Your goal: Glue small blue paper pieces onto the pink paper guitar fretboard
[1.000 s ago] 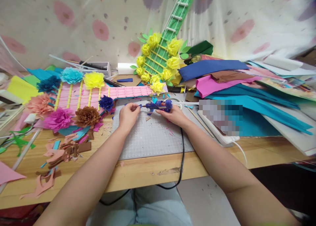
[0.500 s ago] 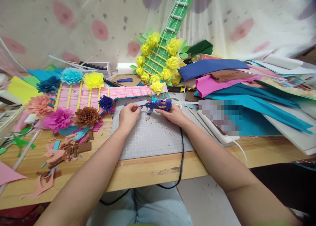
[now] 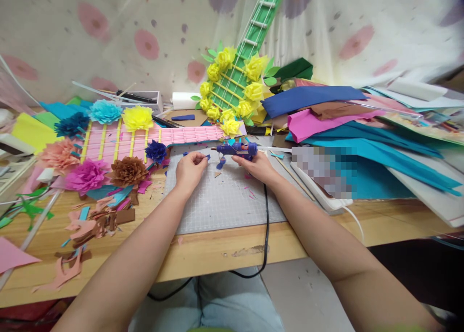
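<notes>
Left hand (image 3: 191, 170) pinching blue scrap (image 3: 208, 157); right hand (image 3: 256, 166) gripping glue gun (image 3: 237, 151), nozzle near scrap.

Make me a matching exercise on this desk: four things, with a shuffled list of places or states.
1. Left hand
2. Green guitar
3. Right hand
4. Brown flower

A. Holding the glue gun
B. At the edge of the pink guitar
C. Pinching a small blue piece
D. Ringed with yellow flowers

Pairs: 1-C, 2-D, 3-A, 4-B

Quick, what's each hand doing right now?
Left hand: closed, pinching a small blue paper piece.
Right hand: closed around the glue gun.
</notes>
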`<move>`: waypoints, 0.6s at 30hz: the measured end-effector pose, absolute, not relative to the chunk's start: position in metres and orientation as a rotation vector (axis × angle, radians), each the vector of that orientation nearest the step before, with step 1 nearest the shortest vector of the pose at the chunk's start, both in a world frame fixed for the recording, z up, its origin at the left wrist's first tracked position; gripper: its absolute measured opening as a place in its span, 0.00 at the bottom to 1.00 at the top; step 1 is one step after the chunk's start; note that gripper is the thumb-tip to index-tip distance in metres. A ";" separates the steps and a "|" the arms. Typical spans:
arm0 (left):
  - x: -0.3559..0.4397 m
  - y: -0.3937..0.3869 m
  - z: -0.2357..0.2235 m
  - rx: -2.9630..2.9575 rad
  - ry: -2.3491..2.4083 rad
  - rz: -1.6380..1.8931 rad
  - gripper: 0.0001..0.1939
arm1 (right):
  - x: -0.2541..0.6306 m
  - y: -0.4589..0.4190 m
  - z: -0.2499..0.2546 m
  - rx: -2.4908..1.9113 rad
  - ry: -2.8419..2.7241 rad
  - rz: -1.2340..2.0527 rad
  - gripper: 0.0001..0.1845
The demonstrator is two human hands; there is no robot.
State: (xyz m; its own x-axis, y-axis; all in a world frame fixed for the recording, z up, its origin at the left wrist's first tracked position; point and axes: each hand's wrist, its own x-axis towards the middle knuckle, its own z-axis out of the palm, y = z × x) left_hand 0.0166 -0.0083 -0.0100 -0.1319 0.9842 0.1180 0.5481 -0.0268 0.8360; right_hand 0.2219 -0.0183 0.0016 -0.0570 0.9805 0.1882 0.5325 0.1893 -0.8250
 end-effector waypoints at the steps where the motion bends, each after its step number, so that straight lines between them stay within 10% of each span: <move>1: 0.017 -0.008 -0.010 1.601 1.721 1.062 0.07 | 0.222 -0.018 0.001 -1.449 -1.692 0.722 0.20; 18: 0.005 -0.012 0.032 1.781 1.539 1.632 0.07 | 0.210 -0.003 -0.004 -1.727 -1.565 0.498 0.25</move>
